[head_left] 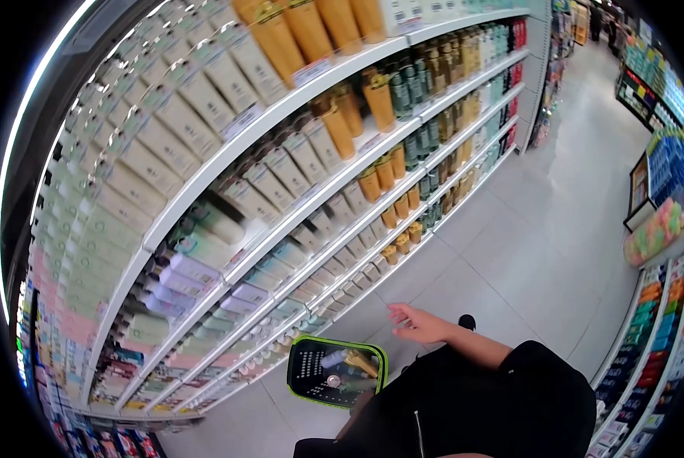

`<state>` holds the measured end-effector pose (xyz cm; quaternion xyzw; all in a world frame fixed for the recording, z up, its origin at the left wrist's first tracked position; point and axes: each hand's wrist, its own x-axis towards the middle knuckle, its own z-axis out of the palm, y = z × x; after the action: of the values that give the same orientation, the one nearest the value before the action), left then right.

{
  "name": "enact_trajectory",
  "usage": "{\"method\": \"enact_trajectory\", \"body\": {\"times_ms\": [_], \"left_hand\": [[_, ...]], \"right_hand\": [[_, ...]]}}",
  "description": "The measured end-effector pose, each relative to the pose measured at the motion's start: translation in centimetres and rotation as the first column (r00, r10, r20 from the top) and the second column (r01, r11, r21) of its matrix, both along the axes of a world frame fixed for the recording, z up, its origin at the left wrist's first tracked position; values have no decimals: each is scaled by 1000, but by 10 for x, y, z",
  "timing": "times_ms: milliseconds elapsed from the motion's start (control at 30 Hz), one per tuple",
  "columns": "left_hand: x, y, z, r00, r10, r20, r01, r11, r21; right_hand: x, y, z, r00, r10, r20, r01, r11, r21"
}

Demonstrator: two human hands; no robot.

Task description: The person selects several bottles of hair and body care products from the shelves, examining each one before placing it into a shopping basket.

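1. Basket [309, 365]: black, perforated, green-rimmed, open-topped, beside the person's dark clothing.
2. Bottle [332, 359]: pale lilac, lying in the basket.
3. Tube [362, 362]: gold, lying aslant beside the bottle.
4. Round item [333, 380]: small, whitish, in the basket; details blurred.

Open air above the floor [502, 206] runs between the shelves [281, 156] and the display bins [657, 229].

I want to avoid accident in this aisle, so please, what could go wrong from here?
The basket could bump the lower-shelf goods; the gap is unclear. The items inside look loose, so they might roll if it tilts. The orange tubes stand near the shelf edge, so the right hand might topple one.
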<state>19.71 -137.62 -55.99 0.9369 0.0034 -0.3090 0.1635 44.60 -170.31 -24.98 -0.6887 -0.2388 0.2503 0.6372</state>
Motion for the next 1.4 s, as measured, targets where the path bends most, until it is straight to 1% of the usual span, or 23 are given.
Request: {"method": "enact_trajectory", "body": {"times_ms": [33, 100, 133, 200, 233, 267, 300, 333, 400, 467, 567, 667, 767, 867, 967, 1067, 1100, 1200, 1233, 1300, 1333, 1400], "left_hand": [[17, -13, 0, 997, 15, 72, -17, 999, 28], [56, -38, -7, 965, 11, 261, -35, 996, 84], [80, -53, -9, 933, -21, 359, -19, 994, 109], [139, -87, 23, 939, -128, 319, 164, 983, -89], [167, -115, 15, 965, 116, 236, -42, 955, -295], [195, -139, 14, 960, 254, 119, -191, 903, -384], [222, -163, 13, 922, 388, 2, -345, 824, -449], [255, -194, 35, 895, 434, -105, -435, 793, -426], [301, -276, 140, 860, 494, -129, -489, 725, -485], [335, -323, 148, 848, 509, -148, -457, 559, -692], [374, -378, 203, 900, 410, -146, -382, 580, -720], [398, -411, 227, 936, 335, -109, -293, 570, -767], [420, -431, 257, 968, 247, 45, -128, 641, -756], [448, -444, 260, 947, 300, -112, -279, 603, -747], [483, -450, 250, 952, 281, -121, -251, 491, -834], [525, -448, 235, 955, 247, -164, -258, 418, -871], [539, -448, 236, 954, 243, -174, -259, 384, -886], [573, -441, 257, 966, 245, -80, -193, 485, -853], [581, -439, 268, 962, 264, -75, -208, 525, -825], [596, -427, 253, 960, 280, -4, -133, 442, -887], [603, -421, 247, 957, 287, 35, -88, 402, -911], [613, -410, 248, 958, 285, -19, -112, 315, -942]], "right_hand": [[5, -16, 2, 1000, -13, -6, 13, 1000, 8], [16, -49, -5, 998, -48, -42, 52, 993, 110], [25, -71, -7, 996, -72, -61, 80, 985, 154], [37, -110, 3, 988, -153, -25, 155, 979, 132], [45, -130, 6, 982, -186, 1, 185, 975, 124], [50, -151, 8, 977, -215, -7, 214, 969, 123], [57, -169, 12, 971, -239, -9, 239, 963, 124], [62, -184, 15, 966, -259, -13, 259, 958, 125], [69, -215, 19, 952, -301, -46, 305, 943, 132], [79, -244, 25, 938, -342, -63, 347, 927, 141], [85, -276, 26, 915, -394, -81, 402, 904, 146], [96, -295, 20, 883, -454, -121, 469, 865, 178], [107, -305, 17, 857, -481, -185, 514, 827, 229], [122, -318, 11, 844, -514, -155, 535, 827, 173], [148, -329, 8, 808, -555, -197, 587, 785, 197], [199, -337, 6, 824, -553, -124, 566, 810, 151], [221, -337, 10, 825, -561, -65, 565, 814, 134], [295, -334, 36, 828, -558, 49, 557, 830, 47], [321, -333, 47, 828, -550, 110, 551, 834, 28], [374, -329, 73, 816, -531, 229, 546, 838, -2], [401, -327, 84, 786, -531, 318, 563, 826, -12], [452, -321, 110, 706, -514, 488, 588, 809, 3]]}}
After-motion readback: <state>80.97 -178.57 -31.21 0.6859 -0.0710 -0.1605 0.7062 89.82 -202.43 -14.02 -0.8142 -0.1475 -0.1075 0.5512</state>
